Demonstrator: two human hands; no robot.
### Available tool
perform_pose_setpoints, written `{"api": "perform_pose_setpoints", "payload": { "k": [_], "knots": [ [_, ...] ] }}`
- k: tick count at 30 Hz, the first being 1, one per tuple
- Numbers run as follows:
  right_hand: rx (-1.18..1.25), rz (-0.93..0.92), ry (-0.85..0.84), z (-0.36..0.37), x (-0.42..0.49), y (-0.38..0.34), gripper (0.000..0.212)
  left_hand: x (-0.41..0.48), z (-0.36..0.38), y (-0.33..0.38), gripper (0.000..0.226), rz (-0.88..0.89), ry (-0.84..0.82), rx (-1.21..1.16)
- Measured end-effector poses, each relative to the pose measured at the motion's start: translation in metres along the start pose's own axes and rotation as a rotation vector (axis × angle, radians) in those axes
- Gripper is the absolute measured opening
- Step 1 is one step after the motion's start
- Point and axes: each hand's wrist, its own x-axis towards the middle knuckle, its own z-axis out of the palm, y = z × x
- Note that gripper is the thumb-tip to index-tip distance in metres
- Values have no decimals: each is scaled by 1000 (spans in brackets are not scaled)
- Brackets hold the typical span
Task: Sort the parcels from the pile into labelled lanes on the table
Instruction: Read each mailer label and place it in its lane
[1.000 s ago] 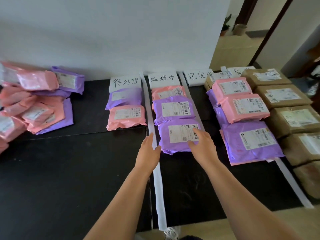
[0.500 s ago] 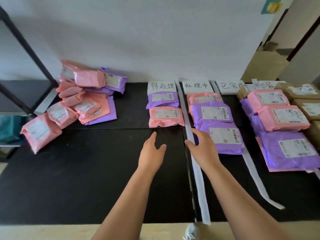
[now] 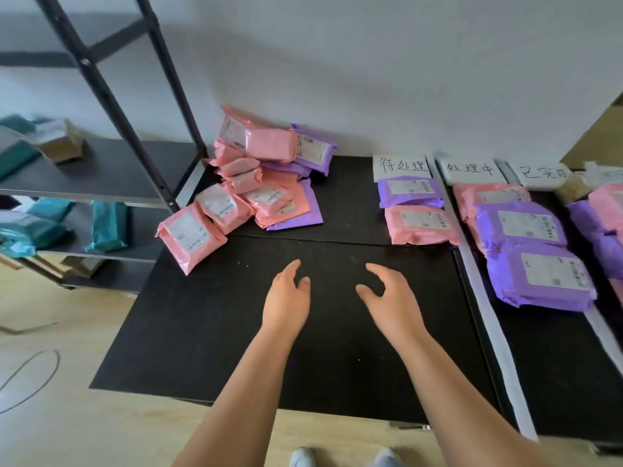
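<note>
Both the left hand (image 3: 286,294) and right hand (image 3: 391,298) hover loosely spread, empty, above the table (image 3: 188,348).

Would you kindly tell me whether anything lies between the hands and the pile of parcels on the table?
Nothing visible does. The left hand and right hand are empty above the black table; only its bare surface separates them from the pile, whose nearest pink parcel lies ahead to their left.
</note>
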Motion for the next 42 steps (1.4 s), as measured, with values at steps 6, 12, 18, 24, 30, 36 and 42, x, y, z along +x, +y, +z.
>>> {"api": "perform_pose_setpoints", "payload": {
  "k": [6,12,18,24,30,36,42],
  "knots": [
    [-24,-78,-59,29,20,-36,47,18,-33,-14,49,-48,67,-34],
    [-46,-147,-143,62,48,-62,44,35,-61,-36,48,-129,159,-47],
    [-149,-182,-254,115,57,-93,45,62,-99,-76,47,-233,237,-120],
    [-225,-174,-280,175,80,-133,45,109,-144,-112,46,-277,248,-136],
    [-312,-99,-315,250,113,-180,48,173,-196,-147,45,-301,159,-52],
    [-393,-81,-312,305,148,-204,51,224,-210,-170,48,-233,22,75],
    [-454,-46,-330,334,162,-209,47,237,-199,-183,42,-225,-78,122]
  ]
}}
